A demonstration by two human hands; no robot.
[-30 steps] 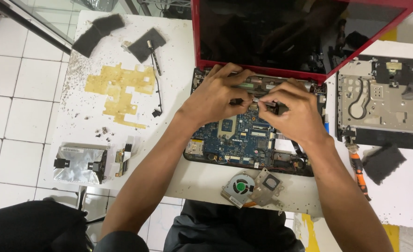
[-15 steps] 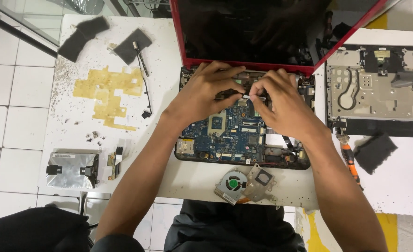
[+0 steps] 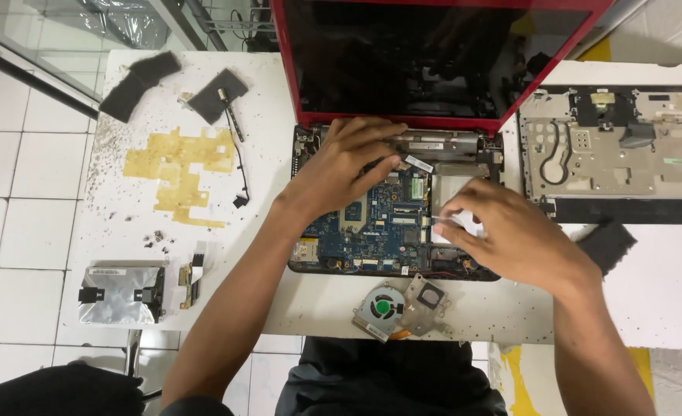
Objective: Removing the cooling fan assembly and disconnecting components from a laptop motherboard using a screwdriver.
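The left hand (image 3: 348, 166) lies spread, fingers apart, on the blue circuit board (image 3: 383, 223), while the right hand (image 3: 506, 235) pinches a thin white strip (image 3: 460, 223).

White table (image 3: 279, 85), top speckled w/ dark crumbs and a yellow stained patch up-left of the left hand. Second white surface (image 3: 664, 293) sits right of the right hand. Floor (image 3: 17, 200): white square tiles w/ dark grout, far left of the left hand; yellow floor marking (image 3: 514, 377) below the right hand. Glass pane w/ dark metal frame (image 3: 40, 46) up-left. Light even, soft.
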